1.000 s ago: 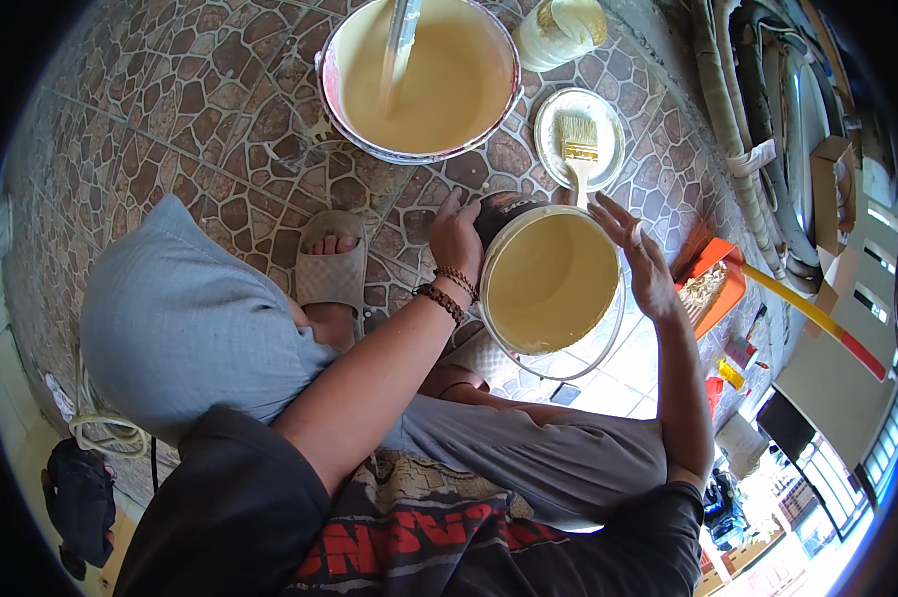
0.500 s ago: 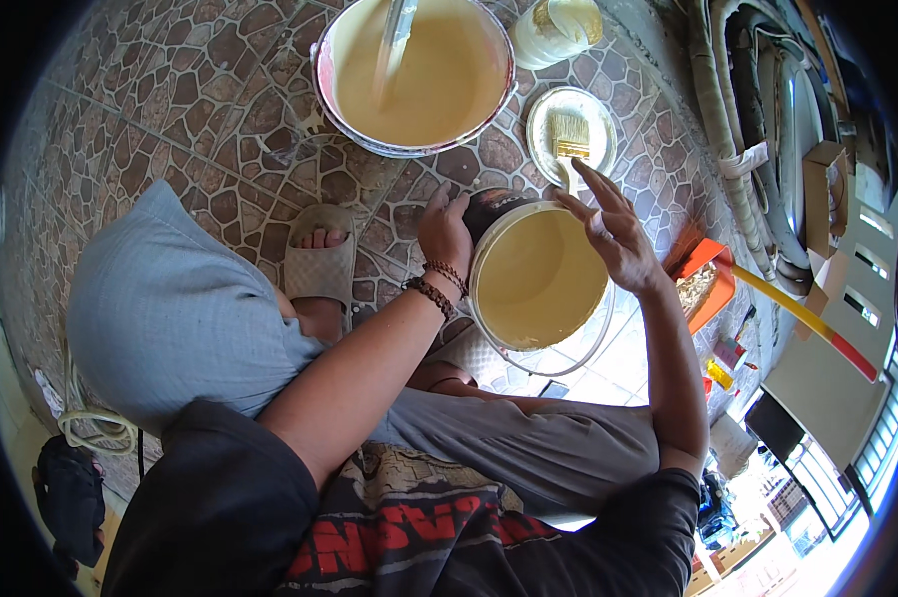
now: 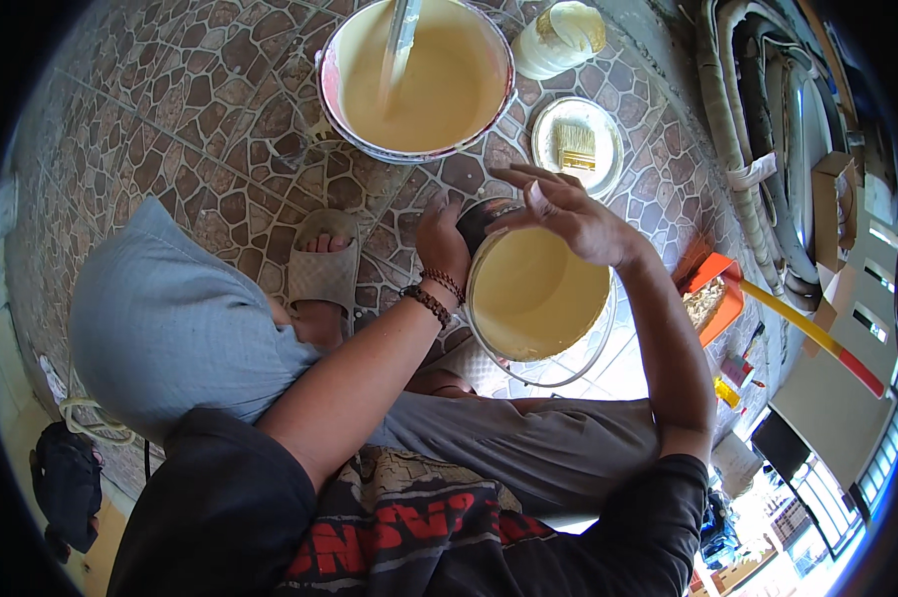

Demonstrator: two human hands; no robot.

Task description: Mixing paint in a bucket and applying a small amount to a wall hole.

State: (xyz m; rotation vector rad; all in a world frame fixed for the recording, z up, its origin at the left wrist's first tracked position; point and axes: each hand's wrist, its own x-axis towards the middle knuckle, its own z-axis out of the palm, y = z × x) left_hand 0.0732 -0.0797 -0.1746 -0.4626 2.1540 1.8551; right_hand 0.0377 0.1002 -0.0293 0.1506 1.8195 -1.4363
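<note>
A small pail with cream paint coating its inside is tilted toward me, its wire handle hanging below the rim. My left hand presses its palm against the pail's dark left side, fingers extended and close together. My right hand reaches over the pail's upper rim with fingers spread and nothing in them; whether it touches the rim I cannot tell. Beyond the pail, a flat brush lies on a round lid; my right hand hides the brush handle.
A large bucket of cream paint stands ahead, a pale stick leaning in it. Right of it is a paint-smeared container. An orange dustpan with debris, thick hoses and a cardboard box lie along the right side.
My right hand has moved left from the pail's right side to above its upper rim. My left hand stays at the pail's side.
</note>
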